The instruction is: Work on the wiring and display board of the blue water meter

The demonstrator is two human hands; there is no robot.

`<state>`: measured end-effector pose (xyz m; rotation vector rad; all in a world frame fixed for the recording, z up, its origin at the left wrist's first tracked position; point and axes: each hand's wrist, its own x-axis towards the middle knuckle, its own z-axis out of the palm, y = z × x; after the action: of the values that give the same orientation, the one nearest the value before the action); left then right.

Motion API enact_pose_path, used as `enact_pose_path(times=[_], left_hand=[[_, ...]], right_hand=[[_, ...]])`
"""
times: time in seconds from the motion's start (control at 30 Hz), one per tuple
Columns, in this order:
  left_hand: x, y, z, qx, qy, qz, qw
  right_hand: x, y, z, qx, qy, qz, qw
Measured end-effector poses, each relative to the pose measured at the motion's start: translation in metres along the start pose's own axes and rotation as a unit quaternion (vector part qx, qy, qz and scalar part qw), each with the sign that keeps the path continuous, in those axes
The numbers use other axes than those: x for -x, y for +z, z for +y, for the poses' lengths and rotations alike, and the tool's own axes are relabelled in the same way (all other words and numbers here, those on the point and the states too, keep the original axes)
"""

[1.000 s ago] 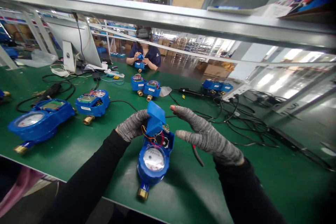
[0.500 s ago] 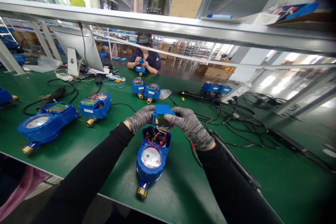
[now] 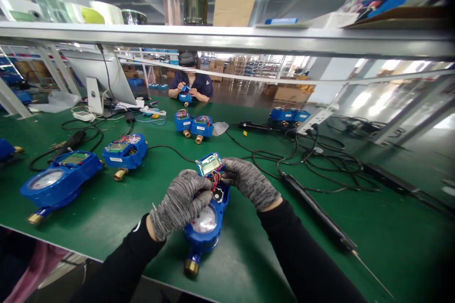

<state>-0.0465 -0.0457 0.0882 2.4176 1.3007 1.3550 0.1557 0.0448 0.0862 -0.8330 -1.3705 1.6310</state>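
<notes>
A blue meter (image 3: pixel 202 234) with a round dial and a brass end lies on the green table in front of me. Its display board (image 3: pixel 210 164) is tilted up at the far end, with red wires below it. My left hand (image 3: pixel 183 201), in a grey glove, is closed over the near side of the wires and the housing; what its fingers pinch is hidden. From the right, my gloved right hand (image 3: pixel 249 181) has its fingers curled at the edge of the board and the wires, their tips partly hidden.
Blue meters (image 3: pixel 62 177) stand at the left, with more (image 3: pixel 202 126) further back. A soldering iron (image 3: pixel 316 213) and tangled cables lie right. A shelf (image 3: pixel 227 33) crosses above; a person (image 3: pixel 192 83) sits opposite, holding a meter.
The blue cover piece has tipped, and the display board now faces up. My left hand has come nearer, over the wires and housing. My right hand has moved slightly down and left.
</notes>
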Motion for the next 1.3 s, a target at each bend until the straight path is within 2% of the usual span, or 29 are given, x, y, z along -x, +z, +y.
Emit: enact_pose_path(times=[0.1,0.2,0.3,0.4,0.47,0.57,0.7,0.8,0.83,0.9,0.97,1.0,1.13,1.3], left_hand=[[-0.003,-0.003,-0.001,0.05,-0.066,0.013,0.996],[-0.002,-0.007,0.001,0.16,-0.114,0.013,0.981],[0.002,-0.011,0.001,0.301,-0.191,0.029,0.934],[0.003,-0.011,-0.003,0.394,-0.253,0.017,0.883],[0.001,-0.009,-0.008,0.441,-0.259,0.013,0.859],[-0.005,-0.004,-0.013,0.498,-0.248,0.012,0.831],[-0.01,0.001,-0.011,0.528,-0.232,-0.01,0.817],[-0.008,-0.002,-0.011,0.505,-0.246,0.009,0.827],[-0.006,-0.004,-0.012,0.473,-0.254,0.021,0.843],[-0.004,-0.009,-0.016,0.37,-0.253,0.037,0.893],[-0.004,-0.013,-0.019,0.259,-0.225,0.035,0.939],[-0.004,-0.014,-0.021,0.217,-0.211,0.034,0.952],[-0.006,-0.005,-0.029,0.136,-0.2,0.051,0.969],[-0.015,0.006,-0.038,0.127,-0.197,0.062,0.97]], right_hand=[[0.004,0.0,0.0,-0.013,0.002,0.018,1.0],[0.006,0.0,0.0,0.01,-0.002,0.027,1.0],[0.005,-0.001,-0.002,0.056,-0.022,0.015,0.998],[0.0,-0.005,-0.001,0.105,-0.059,-0.009,0.993],[-0.003,-0.008,0.001,0.13,-0.073,-0.037,0.988],[-0.007,-0.01,0.004,0.139,-0.069,-0.111,0.982],[-0.013,-0.007,0.005,0.141,-0.062,-0.182,0.971],[-0.012,-0.007,0.004,0.158,-0.084,-0.17,0.969],[-0.01,-0.008,0.003,0.162,-0.095,-0.159,0.969],[-0.002,-0.012,0.002,0.166,-0.117,-0.134,0.97],[0.008,-0.016,0.002,0.193,-0.156,-0.096,0.964],[0.013,-0.018,0.002,0.217,-0.18,-0.072,0.957],[0.03,-0.021,0.006,0.294,-0.253,0.019,0.921],[0.042,-0.017,0.018,0.29,-0.259,0.079,0.918]])
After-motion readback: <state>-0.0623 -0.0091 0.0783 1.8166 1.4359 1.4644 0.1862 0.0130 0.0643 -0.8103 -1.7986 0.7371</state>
